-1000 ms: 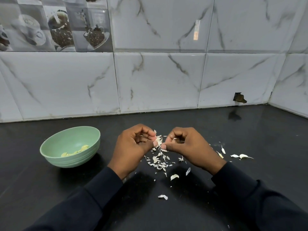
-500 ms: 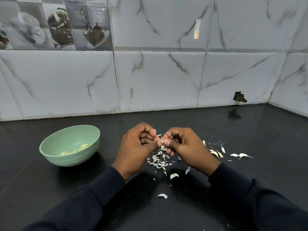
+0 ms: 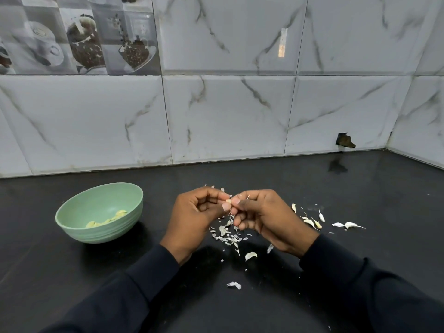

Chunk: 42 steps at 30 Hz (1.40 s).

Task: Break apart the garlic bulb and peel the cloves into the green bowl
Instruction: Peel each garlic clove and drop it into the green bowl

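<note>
Pale garlic clove (image 3: 228,201), axis unclear, pinched between left hand (image 3: 195,221) and right hand (image 3: 268,216) fingers (image 3: 241,221).

left grip (image 3: 197,217) and right grip (image 3: 266,217) meet in the middle, fingers curled in, thumb tips almost touching, both pinching the same tiny garlic bit (image 3: 228,201)

One clove (image 3: 228,201) aloft — green bowl (image 3: 101,234), upright, holds peeled cloves (image 3: 105,221).

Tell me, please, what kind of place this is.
Most likely a home kitchen: a black countertop, a tiled wall with coffee-cup pictures, and a green bowl holding peeled garlic.
</note>
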Tool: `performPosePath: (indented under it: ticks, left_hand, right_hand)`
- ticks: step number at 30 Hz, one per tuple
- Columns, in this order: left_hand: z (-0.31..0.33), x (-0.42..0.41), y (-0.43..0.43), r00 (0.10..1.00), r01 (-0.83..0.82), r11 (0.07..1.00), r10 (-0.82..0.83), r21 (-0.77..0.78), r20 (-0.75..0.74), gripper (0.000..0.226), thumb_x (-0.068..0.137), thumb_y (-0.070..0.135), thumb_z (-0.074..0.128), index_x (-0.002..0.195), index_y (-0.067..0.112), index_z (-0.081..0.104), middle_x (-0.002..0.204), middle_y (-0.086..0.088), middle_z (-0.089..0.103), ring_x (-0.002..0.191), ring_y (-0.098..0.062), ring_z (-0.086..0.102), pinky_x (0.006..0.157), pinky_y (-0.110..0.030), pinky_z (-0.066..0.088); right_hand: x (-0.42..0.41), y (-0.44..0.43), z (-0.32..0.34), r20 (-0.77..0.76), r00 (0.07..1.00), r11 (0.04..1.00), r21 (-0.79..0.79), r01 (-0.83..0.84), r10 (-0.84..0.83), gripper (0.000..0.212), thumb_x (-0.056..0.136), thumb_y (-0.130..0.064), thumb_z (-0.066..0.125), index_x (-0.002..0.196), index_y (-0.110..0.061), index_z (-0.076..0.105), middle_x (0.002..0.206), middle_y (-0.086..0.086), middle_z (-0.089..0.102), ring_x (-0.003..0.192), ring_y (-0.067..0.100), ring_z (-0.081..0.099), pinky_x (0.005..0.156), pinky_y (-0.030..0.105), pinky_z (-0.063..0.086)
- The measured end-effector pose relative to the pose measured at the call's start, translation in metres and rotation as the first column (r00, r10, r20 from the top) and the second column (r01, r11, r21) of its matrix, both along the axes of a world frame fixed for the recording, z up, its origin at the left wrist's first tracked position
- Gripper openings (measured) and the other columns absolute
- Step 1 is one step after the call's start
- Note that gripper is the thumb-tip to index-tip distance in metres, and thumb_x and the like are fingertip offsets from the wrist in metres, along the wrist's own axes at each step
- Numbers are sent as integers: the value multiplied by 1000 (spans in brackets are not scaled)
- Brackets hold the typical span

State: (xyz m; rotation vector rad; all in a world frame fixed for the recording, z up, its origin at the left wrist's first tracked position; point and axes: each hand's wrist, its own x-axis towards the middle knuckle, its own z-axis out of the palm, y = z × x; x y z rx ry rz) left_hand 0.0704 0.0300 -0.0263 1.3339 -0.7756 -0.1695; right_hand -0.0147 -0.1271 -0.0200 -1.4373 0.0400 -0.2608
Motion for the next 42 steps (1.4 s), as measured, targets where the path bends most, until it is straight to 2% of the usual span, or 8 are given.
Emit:
performPosePath:
  ticks: [6, 12, 15, 18, 23, 34, 37, 42]
  left_hand:
    - [-1, 0, 2, 999, -8, 1000, 9, 13, -41, 13, 81, -1, 78, 92, -5, 73, 75, -8, 74, 68, -12, 68, 61, -21, 52]
    - [-1, 0, 1, 996, -10, 999, 13, 32, -86, 14, 81, -3, 79, 90, -9, 70, 73, -15, 72, 70, -27, 72, 65, -28, 59]
    - [2, -1, 2, 998, -33, 999, 35, 35, -48, 10, 82, -8, 76, 92, -7, 74, 78, -16, 75, 74, -28, 75, 71, -29, 63]
    - [3, -3, 2, 999, -37, 998, 37, 54, -11, 12, 83, -10, 73, 93, -5, 76, 82, -15, 77, 77, -27, 77, 74, -28, 62]
    - [2, -6, 0, 993, -60, 993, 49, 102, 104, 14, 84, -6, 76, 88, 6, 80, 81, -9, 78, 79, -32, 76, 78, -38, 63]
    - [4, -10, -1, 999, 26, 999, -24, 42, -49, 12, 86, -14, 68, 90, -4, 73, 77, -18, 76, 70, -23, 75, 72, -26, 62]
    - [3, -11, -3, 1000, -24, 999, 24, 49, -16, 18, 88, -12, 68, 96, 3, 74, 78, -14, 75, 72, -28, 75, 76, -34, 64]
    - [2, -14, -4, 994, -63, 995, 56, 81, 90, 21, 89, -5, 71, 95, 14, 80, 79, -9, 77, 79, -37, 75, 82, -49, 63]
  right_hand:
    - [-2, 2, 0, 109, 992, 929, -356, 106, -71, 17, 101, -5, 62, 98, 10, 68, 77, 12, 69, 62, 22, 66, 54, 27, 56]
    - [-4, -1, 2, 139, 985, 839, -521, 157, -98, 11, 99, -10, 66, 94, -3, 72, 70, 16, 71, 59, 21, 66, 59, 32, 57]
    - [-5, -3, 6, 141, 986, 847, -512, 145, -84, 12, 100, -7, 65, 95, 2, 73, 68, 9, 72, 58, 15, 66, 60, 26, 56]
    - [-6, -4, 7, 152, 984, 854, -497, 153, -88, 14, 99, -7, 66, 93, 4, 72, 70, 15, 73, 59, 21, 66, 58, 26, 57]
    - [-5, -4, 6, 150, 982, 855, -487, 176, -117, 15, 97, -4, 66, 84, 1, 71, 65, 12, 70, 54, 18, 63, 51, 23, 51]
    - [-4, 1, 4, 156, 971, 902, -368, 226, -180, 15, 94, 2, 64, 82, 11, 67, 57, 12, 62, 46, 15, 53, 42, 20, 42]
    - [-4, 6, 6, 130, 972, 922, -315, 225, -193, 16, 94, 5, 62, 79, 11, 66, 54, 5, 63, 42, 9, 50, 40, 18, 39]
    - [-4, 12, 9, 109, 965, 928, -268, 258, -237, 29, 92, 6, 61, 64, -5, 63, 50, 4, 60, 37, 6, 45, 37, 17, 35]
